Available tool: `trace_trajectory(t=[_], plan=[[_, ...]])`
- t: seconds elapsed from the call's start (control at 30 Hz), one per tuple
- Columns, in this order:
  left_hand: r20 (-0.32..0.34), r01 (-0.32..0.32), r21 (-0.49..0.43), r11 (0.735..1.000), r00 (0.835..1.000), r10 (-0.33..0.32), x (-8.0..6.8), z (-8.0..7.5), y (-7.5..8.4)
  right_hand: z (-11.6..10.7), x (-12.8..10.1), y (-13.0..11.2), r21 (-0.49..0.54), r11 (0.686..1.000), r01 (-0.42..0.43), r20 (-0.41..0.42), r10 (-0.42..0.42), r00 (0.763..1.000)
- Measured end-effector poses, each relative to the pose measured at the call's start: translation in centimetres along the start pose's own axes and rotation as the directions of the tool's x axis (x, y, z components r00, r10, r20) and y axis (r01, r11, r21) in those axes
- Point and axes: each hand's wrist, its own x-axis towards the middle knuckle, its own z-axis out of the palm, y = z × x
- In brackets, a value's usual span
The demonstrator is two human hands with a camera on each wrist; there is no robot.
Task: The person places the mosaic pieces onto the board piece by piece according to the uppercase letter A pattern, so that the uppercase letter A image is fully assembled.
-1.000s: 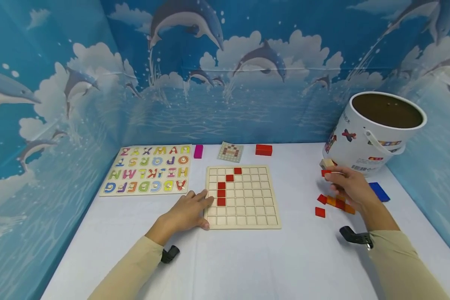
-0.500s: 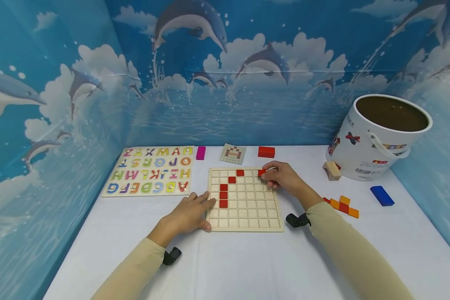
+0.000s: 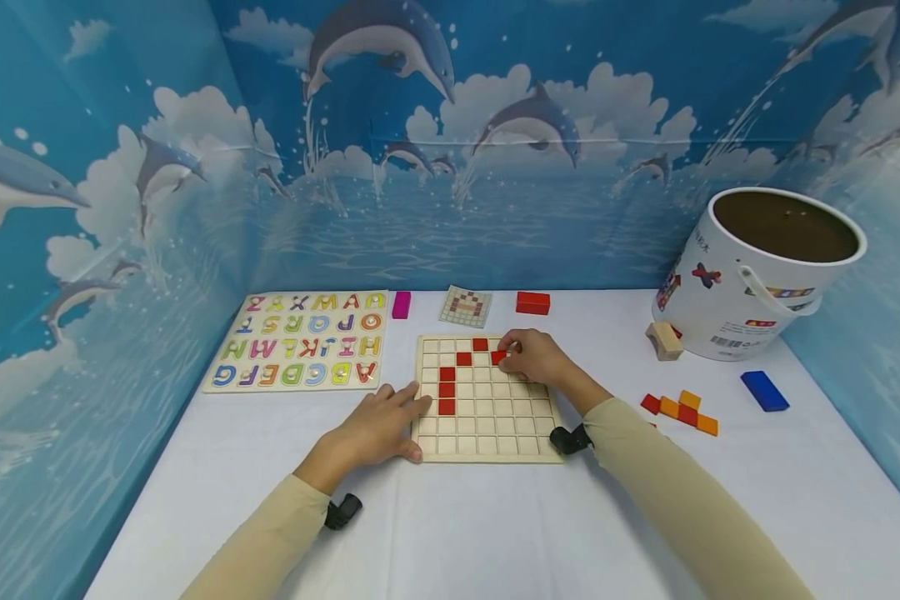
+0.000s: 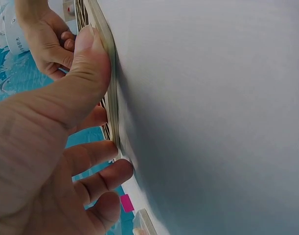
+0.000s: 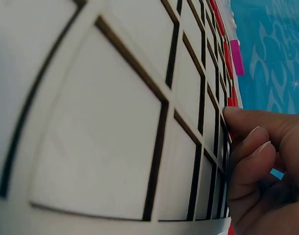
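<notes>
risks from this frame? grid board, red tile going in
1. The right hand pinches the red tile beside placed red tiles; a slip could seat it in the wrong cell.
2. The left hand touches only the grid board edge; pressing might shift the board.

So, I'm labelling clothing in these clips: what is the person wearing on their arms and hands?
Both arms wear long beige sleeves reaching the wrists. The left hand and right hand are bare, with no gloves or rings visible. A small black device sits at the left wrist and another at the right wrist.
</notes>
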Motion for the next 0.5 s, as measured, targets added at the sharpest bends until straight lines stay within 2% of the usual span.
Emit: trace_trajectory(t=[0.1, 0.27, 0.4, 0.5], plan=[[0.001, 0.001, 0.000, 1.000, 1.000, -0.001, 0.0, 0.0, 0.0, 0.2, 0.0, -0.2, -0.030, 1.000, 0.000, -0.014, -0.001, 1.000], [0.007, 0.004, -0.009, 1.000, 1.000, -0.004, 0.0, 0.1, -0.1, -0.9, -1.4, -0.2, -0.002, 1.000, -0.007, -0.039, 0.007, 0.999], [0.008, 0.002, -0.011, 1.000, 1.000, -0.002, 0.0, 0.1, -0.1, -3.5, -4.1, 1.0, 0.097, 0.995, 0.006, -0.093, 0.003, 0.996], [0.011, 0.002, -0.016, 1.000, 1.000, -0.002, -0.1, 0.2, -0.1, -6.2, -6.7, 2.9, 0.141, 0.990, -0.031, -0.136, 0.051, 0.989]])
